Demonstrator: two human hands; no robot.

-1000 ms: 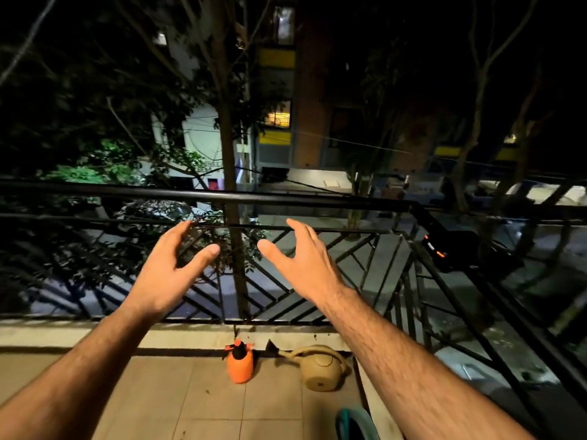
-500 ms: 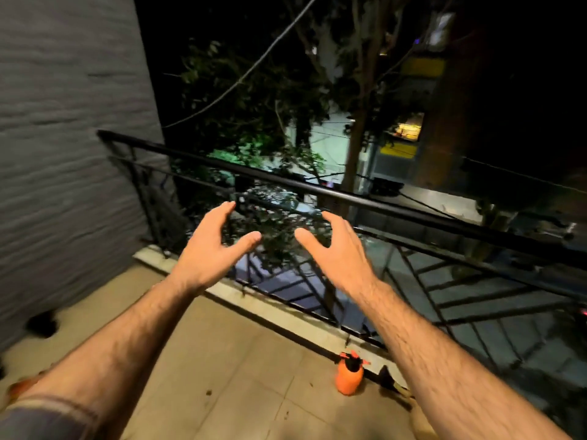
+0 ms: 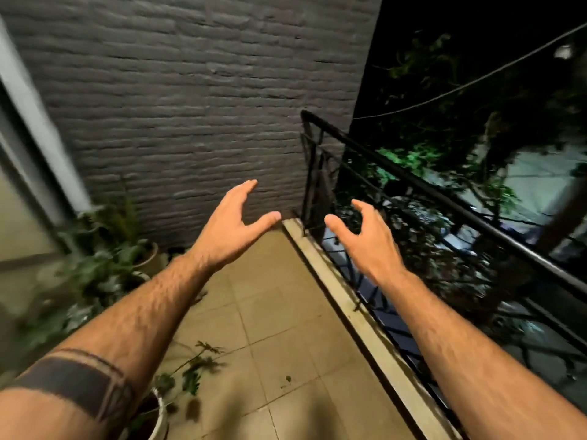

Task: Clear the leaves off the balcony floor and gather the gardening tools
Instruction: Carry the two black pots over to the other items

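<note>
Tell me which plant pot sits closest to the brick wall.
The terracotta-coloured pot in the far corner, just below the brick wall. The white-rimmed pot is at the bottom edge, under the left forearm, far from that wall.

Blurred and cut-off parts

The potted plants (image 3: 104, 249) are smeared by motion; a white pot (image 3: 159, 417) is cut by the bottom edge.

Both hands out and empty, left hand (image 3: 230, 225) and right hand (image 3: 370, 241) spread above the tiled floor (image 3: 279, 312), railing (image 3: 444, 198) right.
</note>
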